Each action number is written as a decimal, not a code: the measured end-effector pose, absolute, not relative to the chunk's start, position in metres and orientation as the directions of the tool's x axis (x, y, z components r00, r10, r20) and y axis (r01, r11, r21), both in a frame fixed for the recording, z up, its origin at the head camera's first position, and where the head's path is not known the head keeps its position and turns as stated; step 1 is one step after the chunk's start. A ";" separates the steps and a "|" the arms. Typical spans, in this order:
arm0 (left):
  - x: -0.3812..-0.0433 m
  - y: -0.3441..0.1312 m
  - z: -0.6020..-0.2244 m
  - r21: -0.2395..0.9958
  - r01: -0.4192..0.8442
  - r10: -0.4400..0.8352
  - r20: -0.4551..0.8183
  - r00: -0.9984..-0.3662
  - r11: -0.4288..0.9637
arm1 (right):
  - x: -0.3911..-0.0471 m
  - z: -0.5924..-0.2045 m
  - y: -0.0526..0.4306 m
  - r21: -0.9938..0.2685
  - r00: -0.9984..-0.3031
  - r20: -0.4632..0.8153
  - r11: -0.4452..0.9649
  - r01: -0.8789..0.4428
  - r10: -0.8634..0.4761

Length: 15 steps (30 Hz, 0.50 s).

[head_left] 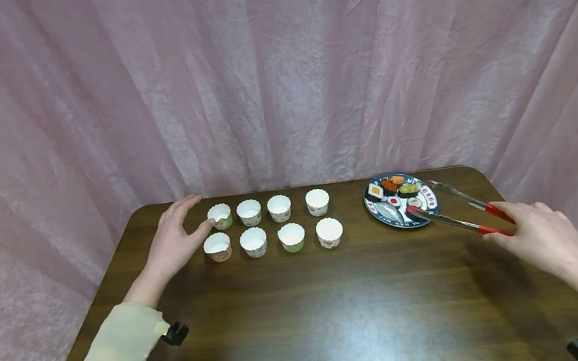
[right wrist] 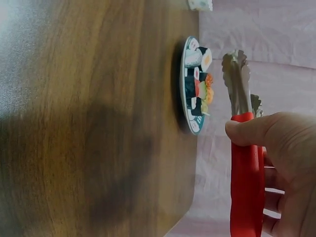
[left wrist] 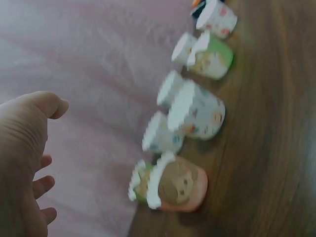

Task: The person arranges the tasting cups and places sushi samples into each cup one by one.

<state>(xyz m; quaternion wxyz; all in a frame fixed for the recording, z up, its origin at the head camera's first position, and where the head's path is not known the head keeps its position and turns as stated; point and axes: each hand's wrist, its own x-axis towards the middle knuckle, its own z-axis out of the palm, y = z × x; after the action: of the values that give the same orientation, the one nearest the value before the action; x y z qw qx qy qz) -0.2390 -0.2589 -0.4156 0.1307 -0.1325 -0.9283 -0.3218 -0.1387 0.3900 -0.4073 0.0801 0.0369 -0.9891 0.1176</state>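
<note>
My right hand (head_left: 543, 237) grips red-handled metal tongs (right wrist: 247, 177), whose arms are spread apart. The tong tips reach over the right side of a round plate (head_left: 429, 198), one of them overlapping a sushi piece (head_left: 414, 210) in the head view. Several other sushi pieces and a silver fish shape lie on that plate. At the left my left hand (head_left: 172, 240) hovers by the cups, fingers extended and thumb apart, holding nothing. Its thumb tip is beside a green paper cup (head_left: 224, 221) in the back row. A pinkish cup (left wrist: 190, 185) with a printed face stands in front.
More paper baking cups with white insides (head_left: 329, 231) stand in two rows to the right of the left hand. Everything rests on a dark wooden table (head_left: 287, 322). A pink curtain (head_left: 275, 83) hangs close behind its back edge.
</note>
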 end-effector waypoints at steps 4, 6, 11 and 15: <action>-0.252 -0.271 -0.425 0.611 0.249 0.113 0.253 -0.961 0.751 | -0.140 -0.409 0.391 -0.201 -0.986 0.149 0.974 -0.108 -0.078; -0.259 -0.274 -0.431 0.631 0.215 0.096 0.218 -0.971 0.745 | -0.141 -0.410 0.391 -0.182 -0.984 0.149 0.976 -0.121 -0.095; -0.278 -0.274 -0.444 0.672 0.137 0.067 0.130 -0.989 0.728 | -0.142 -0.410 0.390 -0.153 -0.979 0.161 0.977 -0.149 -0.124; -0.292 -0.272 -0.452 0.657 0.082 0.057 0.060 -0.997 0.749 | -0.143 -0.408 0.389 -0.138 -0.974 0.180 0.977 -0.161 -0.135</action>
<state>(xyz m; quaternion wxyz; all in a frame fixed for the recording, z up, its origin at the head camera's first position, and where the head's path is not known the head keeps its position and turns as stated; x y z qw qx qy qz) -0.2924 -0.2715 -0.4522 0.0180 -0.0371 -0.9350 -0.3522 -0.1428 0.3894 -0.4085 0.0853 0.0749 -0.9906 0.0763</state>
